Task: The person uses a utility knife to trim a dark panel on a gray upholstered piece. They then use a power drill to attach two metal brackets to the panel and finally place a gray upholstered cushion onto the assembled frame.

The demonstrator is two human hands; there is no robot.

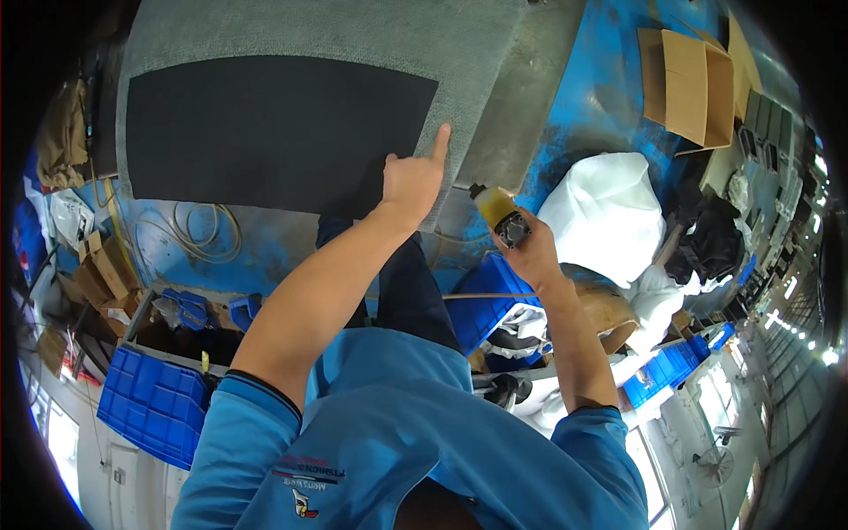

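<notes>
A black flat sheet (274, 132) with a curved upper edge lies on a grey textured mat (344, 31). My left hand (412, 184) is at the sheet's lower right corner. Its index finger stretches past the sheet's right edge onto the mat, with the thumb apart and the other fingers curled under; nothing shows in it. To the right, beyond the mat's edge, my right hand (535, 252) grips a yellow and black hand-held tool (495, 208) with a dark narrow tip. The tip points up and left, and I cannot make out its exact kind.
An open cardboard box (689, 84) stands at the far right on the blue floor (592, 97). Nearer are a large white sack (609, 216) and a blue crate (495, 300). A coiled hose (212, 231) and another blue crate (155, 402) are at left.
</notes>
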